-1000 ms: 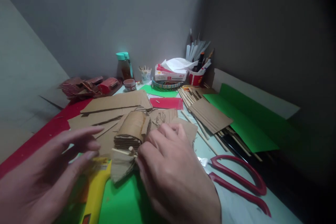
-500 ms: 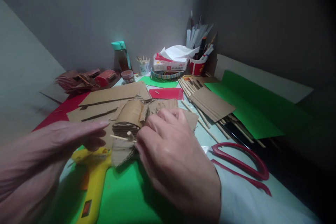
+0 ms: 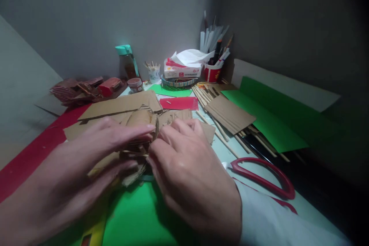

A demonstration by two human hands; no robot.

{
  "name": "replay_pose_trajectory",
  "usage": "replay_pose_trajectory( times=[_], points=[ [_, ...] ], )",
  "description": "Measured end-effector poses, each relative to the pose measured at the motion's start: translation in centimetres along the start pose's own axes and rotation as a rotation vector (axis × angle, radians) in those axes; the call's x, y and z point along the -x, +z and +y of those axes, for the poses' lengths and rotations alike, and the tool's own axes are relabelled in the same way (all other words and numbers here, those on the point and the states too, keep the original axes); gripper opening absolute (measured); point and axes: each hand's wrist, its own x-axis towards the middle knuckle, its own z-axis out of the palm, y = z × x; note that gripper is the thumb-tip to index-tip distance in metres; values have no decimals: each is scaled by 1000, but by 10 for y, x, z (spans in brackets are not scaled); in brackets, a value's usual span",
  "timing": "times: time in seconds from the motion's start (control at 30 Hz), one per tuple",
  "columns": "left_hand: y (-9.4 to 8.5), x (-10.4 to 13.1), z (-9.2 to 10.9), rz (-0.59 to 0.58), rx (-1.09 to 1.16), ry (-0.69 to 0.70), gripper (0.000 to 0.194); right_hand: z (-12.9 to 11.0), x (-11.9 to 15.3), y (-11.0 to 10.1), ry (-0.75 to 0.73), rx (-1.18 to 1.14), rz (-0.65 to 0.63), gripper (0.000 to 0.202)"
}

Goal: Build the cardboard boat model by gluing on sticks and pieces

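Observation:
At the centre lies a small layered cardboard piece (image 3: 138, 118) with a curved top, partly covered by both hands. My right hand (image 3: 187, 169) is closed at its right front edge, its fingertips pinching a thin wooden stick (image 3: 142, 155) whose far end is hidden. My left hand (image 3: 95, 153) reaches over from the left, thumb and fingers apart around the front of the piece, with nothing visibly held. Beneath my left hand, the yellow glue gun (image 3: 96, 226) is mostly hidden. A green sheet (image 3: 135, 215) lies under the hands.
Red-handled scissors (image 3: 265, 175) lie right of my right hand. Behind are cardboard sheets (image 3: 115, 105), wooden sticks (image 3: 201, 98), a tissue pack (image 3: 183, 70), a bottle (image 3: 127, 63), a red cup (image 3: 212, 73) and green paper (image 3: 265, 119). A reddish model (image 3: 77, 90) stands back left.
My left hand has moved right, over the front of the cardboard piece and the glue gun's upper part. My right hand stays nearly still. The view has shifted slightly.

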Motion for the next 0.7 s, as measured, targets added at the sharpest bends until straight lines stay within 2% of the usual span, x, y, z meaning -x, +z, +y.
replay_pose_trajectory(
  times=[0.13, 0.33, 0.7],
  points=[
    [8, -5, -6, 64, 7, -8, 43, 1, -1, 0, -7, -8, 15, 28],
    [16, -14, -9, 66, 13, -13, 40, 1, 1, 0, -27, 20, 20, 21],
    [9, -3, -7, 30, 45, -48, 31, 1, -1, 0, -10, 41, 54, 24]
  ],
)
